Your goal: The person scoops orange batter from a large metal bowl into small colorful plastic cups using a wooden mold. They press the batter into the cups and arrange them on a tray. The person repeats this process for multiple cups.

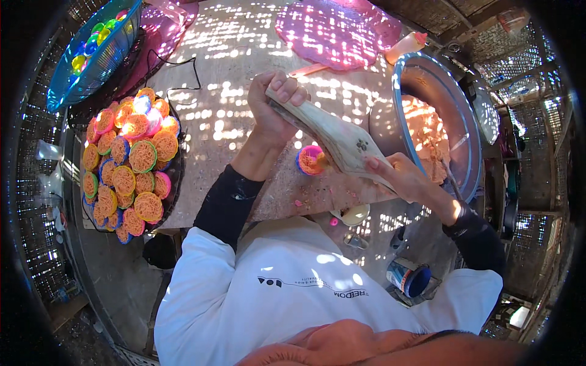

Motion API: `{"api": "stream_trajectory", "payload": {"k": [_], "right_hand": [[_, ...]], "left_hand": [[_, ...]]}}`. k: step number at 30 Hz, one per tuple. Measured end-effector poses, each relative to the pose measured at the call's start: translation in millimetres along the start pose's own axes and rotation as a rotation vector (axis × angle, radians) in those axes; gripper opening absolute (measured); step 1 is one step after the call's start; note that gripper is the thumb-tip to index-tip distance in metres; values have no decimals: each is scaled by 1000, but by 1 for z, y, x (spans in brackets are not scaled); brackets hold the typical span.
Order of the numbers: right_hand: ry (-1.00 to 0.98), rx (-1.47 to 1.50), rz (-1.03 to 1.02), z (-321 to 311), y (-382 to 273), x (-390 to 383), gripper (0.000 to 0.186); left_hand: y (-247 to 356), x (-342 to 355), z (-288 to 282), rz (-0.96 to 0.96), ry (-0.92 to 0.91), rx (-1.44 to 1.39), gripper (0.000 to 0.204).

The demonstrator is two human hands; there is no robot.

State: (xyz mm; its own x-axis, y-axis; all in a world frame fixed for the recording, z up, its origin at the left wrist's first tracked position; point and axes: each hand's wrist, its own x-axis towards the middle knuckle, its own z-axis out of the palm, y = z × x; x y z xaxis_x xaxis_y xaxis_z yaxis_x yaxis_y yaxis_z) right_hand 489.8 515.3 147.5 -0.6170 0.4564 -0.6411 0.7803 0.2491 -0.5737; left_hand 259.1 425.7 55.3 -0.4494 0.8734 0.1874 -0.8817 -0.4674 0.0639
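I hold a long pale wooden press [342, 131] slantwise above the table, one end in each hand. My left hand [278, 100] is wrapped round its upper left end. At the lower right end, my right hand [406, 177] grips it with the thumb on top. Right under the press, on the table, sits a small pink and blue cup [305, 163] with orange strands in it; the press partly hides it. Orange paste [320, 161] shows between the press and the cup. The underside of the press is out of sight.
A dark round tray [174, 198] at left bears several colourful cups of orange strands. Behind it stands a blue basket [67, 97] of coloured cups. A basin [470, 140] of orange dough [424, 137] is at right. Pink sheets [336, 30] and a bottle [406, 47] lie at the far side.
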Motion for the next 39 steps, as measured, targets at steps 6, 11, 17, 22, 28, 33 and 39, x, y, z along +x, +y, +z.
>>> {"api": "stream_trajectory", "payload": {"k": [6, 11, 17, 22, 28, 33, 39], "right_hand": [[82, -151, -12, 5, 0, 10, 79], [64, -191, -26, 14, -2, 15, 80], [17, -205, 16, 9, -11, 2, 79], [106, -237, -7, 7, -7, 1, 79], [199, -186, -166, 19, 6, 4, 76], [78, 58, -241, 19, 27, 4, 70], [120, 204, -349, 27, 53, 10, 61]], "left_hand": [[11, 5, 4, 13, -89, -17, 31], [20, 0, 10, 66, -34, 28, 31], [14, -9, 8, 71, 43, 56, 29], [7, 0, 9, 105, 22, 114, 29], [9, 2, 31, 95, -66, 177, 31], [-12, -8, 69, 35, 299, 440, 39], [-20, -39, -58, -339, -213, 1798, 49]]}}
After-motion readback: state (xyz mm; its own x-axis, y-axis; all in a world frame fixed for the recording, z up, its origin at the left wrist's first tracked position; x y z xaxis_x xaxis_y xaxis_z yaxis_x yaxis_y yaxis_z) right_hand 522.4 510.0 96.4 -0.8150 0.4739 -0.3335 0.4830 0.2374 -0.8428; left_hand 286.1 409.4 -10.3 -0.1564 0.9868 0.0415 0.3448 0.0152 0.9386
